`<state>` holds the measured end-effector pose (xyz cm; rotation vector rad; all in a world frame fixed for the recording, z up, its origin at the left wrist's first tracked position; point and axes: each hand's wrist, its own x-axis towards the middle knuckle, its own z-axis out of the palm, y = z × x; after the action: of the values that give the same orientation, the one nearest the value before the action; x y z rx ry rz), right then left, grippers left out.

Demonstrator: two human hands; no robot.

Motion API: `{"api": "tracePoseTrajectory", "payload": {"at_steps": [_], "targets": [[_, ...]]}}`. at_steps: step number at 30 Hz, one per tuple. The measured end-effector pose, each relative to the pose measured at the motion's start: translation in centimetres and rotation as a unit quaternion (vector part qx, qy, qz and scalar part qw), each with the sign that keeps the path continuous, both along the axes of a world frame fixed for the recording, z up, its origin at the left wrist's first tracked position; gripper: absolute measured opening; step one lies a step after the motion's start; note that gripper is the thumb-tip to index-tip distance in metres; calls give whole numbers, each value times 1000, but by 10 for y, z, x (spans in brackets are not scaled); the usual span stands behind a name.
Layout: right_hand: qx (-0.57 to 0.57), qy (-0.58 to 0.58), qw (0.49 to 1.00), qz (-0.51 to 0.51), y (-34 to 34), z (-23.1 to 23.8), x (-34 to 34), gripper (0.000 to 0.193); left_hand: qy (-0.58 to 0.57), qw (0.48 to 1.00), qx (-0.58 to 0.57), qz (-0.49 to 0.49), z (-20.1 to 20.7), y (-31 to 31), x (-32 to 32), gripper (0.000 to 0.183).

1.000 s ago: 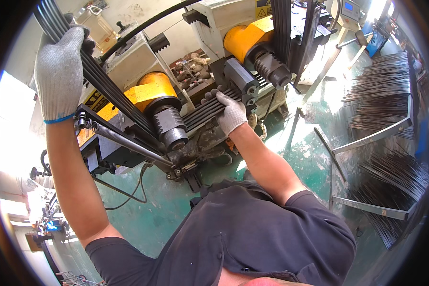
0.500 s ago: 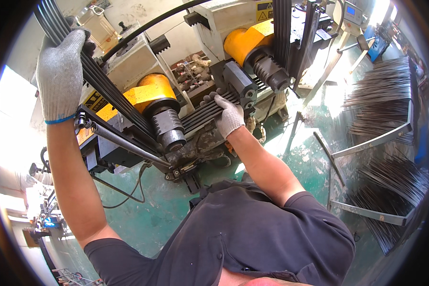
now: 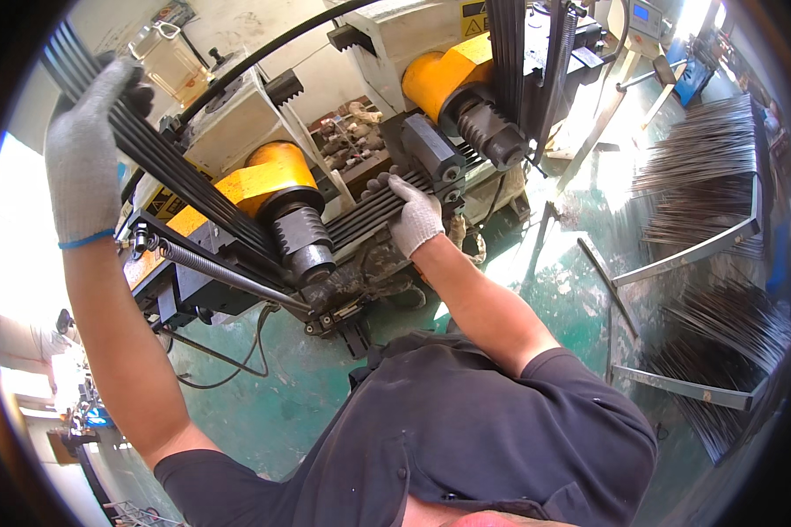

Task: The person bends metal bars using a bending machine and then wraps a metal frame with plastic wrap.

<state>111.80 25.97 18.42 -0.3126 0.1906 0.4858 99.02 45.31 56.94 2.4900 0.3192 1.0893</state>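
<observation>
My left hand (image 3: 86, 162), in a grey knit glove with a blue cuff, is closed round the raised end of several dark metal rods (image 3: 154, 145) at the upper left. These slope down to a ribbed steel roller (image 3: 299, 233) in front of a yellow arm (image 3: 271, 176) of a bending machine. Between this roller and a second one (image 3: 494, 132), the rods lie side by side, and my gloved right hand (image 3: 411, 213) grips this middle stretch, fingers curled over it. Beside it sits a dark steel block (image 3: 431, 147). More rods (image 3: 507, 53) stand up beyond the second roller.
A long coil spring (image 3: 224, 274) runs along the machine's near left side. Bundles of thin rods (image 3: 699, 158) rest on a metal rack (image 3: 685, 263) at the right. A control box with a small screen (image 3: 646, 19) stands at the far right; a cable (image 3: 237, 362) hangs above the green floor.
My left hand has swung a little to the left, and the rod ends in it have shifted the same way. My right hand keeps its grip on the middle stretch.
</observation>
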Motion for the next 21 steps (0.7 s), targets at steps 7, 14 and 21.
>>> {"api": "tracePoseTrajectory", "payload": {"at_steps": [7, 14, 21], "targets": [[-15, 24, 1000, -10, 0, -2, -4, 17, -61, 994, -94, -4, 15, 7, -13, 38], [-3, 44, 999, 0, -7, -21, -5, 18, -36, 986, -160, -25, -4, 9, -18, 28], [5, 2, 1000, 14, -14, -25, -6, 19, -28, 979, -199, -23, -5, 1, -21, 31]]}}
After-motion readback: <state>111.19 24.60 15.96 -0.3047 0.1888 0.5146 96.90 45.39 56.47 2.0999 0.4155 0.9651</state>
